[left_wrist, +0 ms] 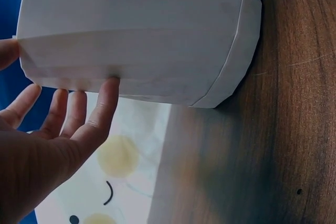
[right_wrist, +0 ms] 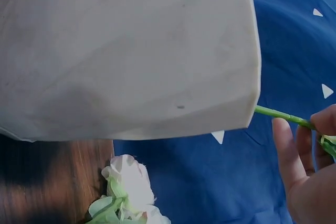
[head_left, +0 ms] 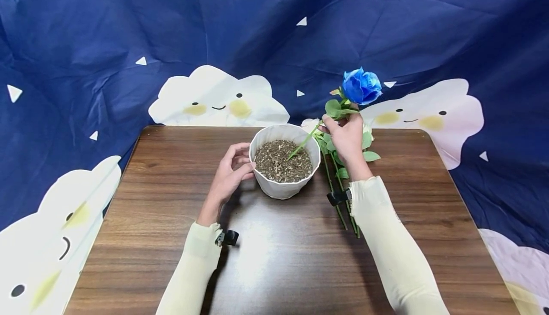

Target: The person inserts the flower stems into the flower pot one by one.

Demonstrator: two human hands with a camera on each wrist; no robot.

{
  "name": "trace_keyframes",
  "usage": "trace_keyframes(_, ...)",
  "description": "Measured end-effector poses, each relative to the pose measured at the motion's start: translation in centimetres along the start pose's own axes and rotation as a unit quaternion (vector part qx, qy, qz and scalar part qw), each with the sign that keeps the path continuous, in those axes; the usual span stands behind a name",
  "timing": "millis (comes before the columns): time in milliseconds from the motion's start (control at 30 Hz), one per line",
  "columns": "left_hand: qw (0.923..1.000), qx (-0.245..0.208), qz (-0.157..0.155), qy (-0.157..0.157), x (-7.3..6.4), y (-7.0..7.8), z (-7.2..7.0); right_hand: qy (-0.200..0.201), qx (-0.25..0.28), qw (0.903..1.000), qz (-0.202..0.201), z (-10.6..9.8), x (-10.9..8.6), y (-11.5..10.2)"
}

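A white faceted flowerpot (head_left: 283, 190) filled with brown soil (head_left: 279, 162) stands on the table. My left hand (head_left: 230, 169) holds its left side, thumb at the rim and fingers curved against the outer wall (left_wrist: 131, 51). To the pot's upper right, my right hand (head_left: 347, 138) pinches a blue rose (head_left: 361, 86) by its green stem (right_wrist: 283, 115). The rose leans to the right; its lower stem end meets the soil. Several more flowers, with pale blooms (right_wrist: 131, 182) and green stems (head_left: 339, 203), lie right of the pot, partly under my right arm.
The brown wooden table (head_left: 171, 200) reaches back to a dark blue cloth (head_left: 274, 29) printed with white clouds and triangles. A small black wrist camera (head_left: 230, 238) sits on the left cuff, another black device (head_left: 336, 198) on the right cuff.
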State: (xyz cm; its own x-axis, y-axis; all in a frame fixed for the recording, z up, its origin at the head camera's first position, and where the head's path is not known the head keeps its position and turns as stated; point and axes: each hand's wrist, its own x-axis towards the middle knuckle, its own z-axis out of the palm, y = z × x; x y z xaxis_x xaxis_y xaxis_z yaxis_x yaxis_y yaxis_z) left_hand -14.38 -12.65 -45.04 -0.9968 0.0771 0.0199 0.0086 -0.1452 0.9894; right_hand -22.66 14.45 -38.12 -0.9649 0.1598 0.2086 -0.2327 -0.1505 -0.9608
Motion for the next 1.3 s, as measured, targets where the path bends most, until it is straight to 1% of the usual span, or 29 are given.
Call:
trace_keyframes(67,1.0000,-0.001,0.000,-0.001,0.0,0.0,0.0,-0.008,0.002,1.0000,0.003,0.2,0.1,0.0)
trace_keyframes(200,1.0000,-0.003,0.002,0.000,0.0,0.0,0.0,-0.023,0.001,0.9994,0.026,0.5,0.2,0.1)
trace_keyframes(300,1.0000,-0.003,0.003,0.000,-0.1,0.0,0.0,-0.030,-0.012,0.9988,0.036,0.7,0.2,0.2)
trace_keyframes(500,1.0000,0.000,0.007,0.001,0.0,0.2,0.1,-0.044,-0.050,0.9973,0.031,0.8,0.4,0.6)
trace_keyframes(733,1.0000,-0.006,0.005,0.002,-0.1,0.1,0.1,-0.062,-0.059,0.9954,0.042,1.2,0.3,0.8)
trace_keyframes(1067,1.0000,-0.004,0.003,0.004,0.0,-0.1,0.1,-0.083,-0.093,0.9914,0.040,1.9,0.3,0.9)
trace_keyframes(1300,1.0000,-0.005,0.004,0.006,0.0,-0.2,0.1,-0.111,-0.111,0.9872,0.025,2.5,0.5,1.1)
